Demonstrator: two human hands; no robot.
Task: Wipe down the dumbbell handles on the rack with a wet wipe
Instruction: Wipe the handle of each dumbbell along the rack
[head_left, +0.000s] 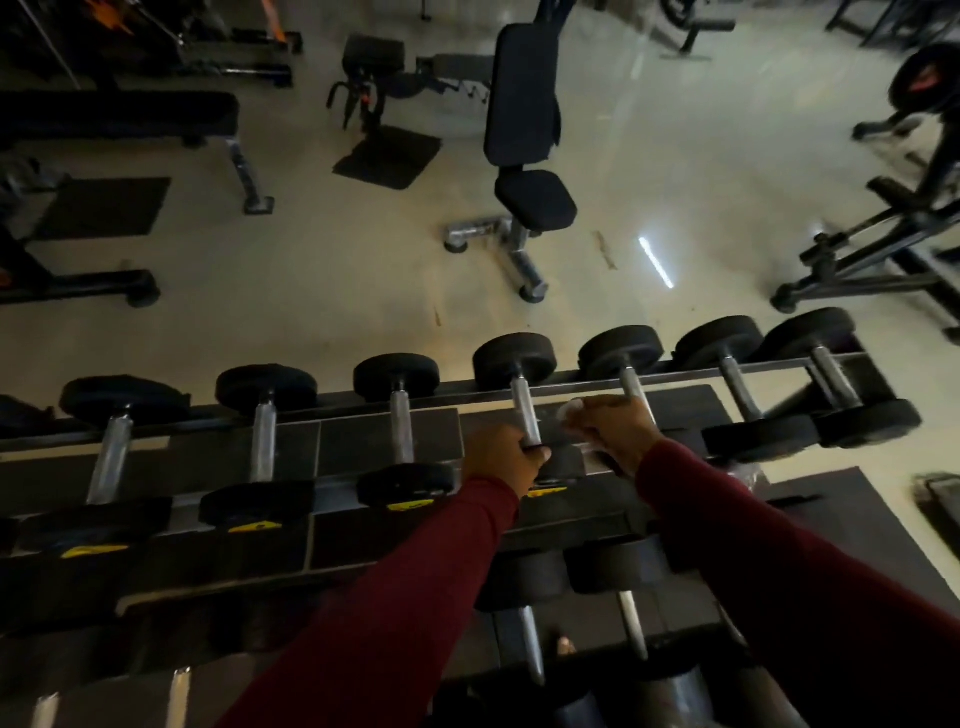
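Looking down from the head view, two arms in dark red sleeves (779, 571) reach forward over a dumbbell rack (519, 395). The left hand (501, 462) is curled round the near end of a chrome dumbbell handle (524, 410), gripping it just above the near weight head; this dumbbell lies across the top tier with its far black head (514, 358) resting beyond the rail. The right hand (610, 431), just beside the left hand and a little farther out, has its fingers closed round a white wet wipe (571, 408), a bunched part of which shows at the knuckles on the side facing the left hand. The right hand with the wipe sits on the neighbouring handle (634, 387), whose far portion emerges beyond the fingers; whether the wipe fully wraps that handle cannot be told. To the left of the left hand, three more dumbbells (400, 431) lie in a row on the same tier, with yellow labels (410, 505) on the near rail below them. To the right of the right hand, two further dumbbells (743, 389) sit at the rack's end. Below both forearms, a lower tier carries more dumbbells (530, 639). Beyond the rack, a pale floor (337, 291) holds an adjustable bench (524, 130) and other dim gym equipment.
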